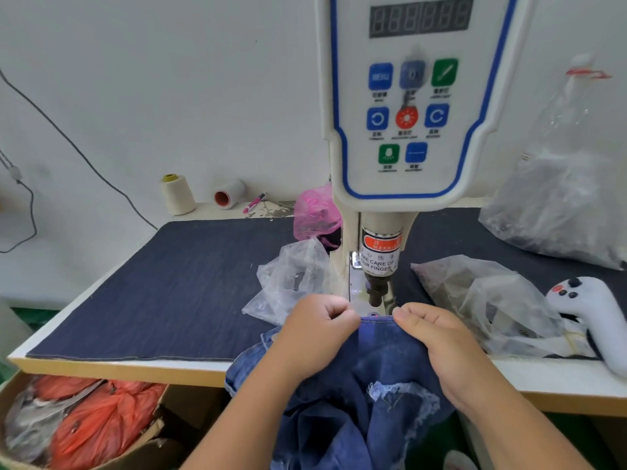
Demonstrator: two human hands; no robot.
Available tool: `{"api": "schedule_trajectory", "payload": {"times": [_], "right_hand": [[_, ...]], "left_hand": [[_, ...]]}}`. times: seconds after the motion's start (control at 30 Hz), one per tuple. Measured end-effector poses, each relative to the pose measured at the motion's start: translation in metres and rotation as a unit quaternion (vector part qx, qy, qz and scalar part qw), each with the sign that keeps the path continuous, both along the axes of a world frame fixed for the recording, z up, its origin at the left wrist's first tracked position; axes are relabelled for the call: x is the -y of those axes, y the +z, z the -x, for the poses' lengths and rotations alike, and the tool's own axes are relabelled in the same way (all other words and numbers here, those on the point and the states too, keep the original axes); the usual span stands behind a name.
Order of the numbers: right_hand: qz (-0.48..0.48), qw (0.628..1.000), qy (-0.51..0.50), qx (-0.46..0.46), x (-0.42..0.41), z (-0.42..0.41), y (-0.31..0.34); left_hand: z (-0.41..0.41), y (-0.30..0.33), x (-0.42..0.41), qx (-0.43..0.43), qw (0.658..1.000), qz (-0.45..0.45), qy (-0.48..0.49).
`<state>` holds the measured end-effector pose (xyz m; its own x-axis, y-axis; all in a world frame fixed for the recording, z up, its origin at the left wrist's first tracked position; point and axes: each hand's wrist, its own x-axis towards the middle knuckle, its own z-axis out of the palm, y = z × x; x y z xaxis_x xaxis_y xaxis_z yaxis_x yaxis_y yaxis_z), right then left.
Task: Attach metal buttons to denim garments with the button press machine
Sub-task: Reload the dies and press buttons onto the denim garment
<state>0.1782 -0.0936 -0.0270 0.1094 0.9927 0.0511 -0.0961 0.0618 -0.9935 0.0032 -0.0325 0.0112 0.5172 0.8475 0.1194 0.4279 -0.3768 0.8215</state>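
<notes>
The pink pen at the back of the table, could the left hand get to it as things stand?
Probably not right away. The left hand is pinching the denim garment under the press head, so it would have to let go first. The pink pen lies far back by the wall, though the dark table cover between looks unobstructed.

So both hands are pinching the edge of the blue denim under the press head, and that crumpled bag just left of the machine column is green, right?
Not quite. The head view shows that bag is pink, not green. The rest holds: the left hand and right hand both pinch the denim edge under the press head.
</notes>
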Motion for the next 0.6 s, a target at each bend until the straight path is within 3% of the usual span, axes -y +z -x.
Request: {"api": "schedule_trajectory", "payload": {"times": [0.6], "right_hand": [[-0.004, 0.999, 0.037, -0.012, -0.015, -0.014, -0.026]], "left_hand": [[0.002, -0.032, -0.011, 0.145, 0.985, 0.093, -0.032]]}}
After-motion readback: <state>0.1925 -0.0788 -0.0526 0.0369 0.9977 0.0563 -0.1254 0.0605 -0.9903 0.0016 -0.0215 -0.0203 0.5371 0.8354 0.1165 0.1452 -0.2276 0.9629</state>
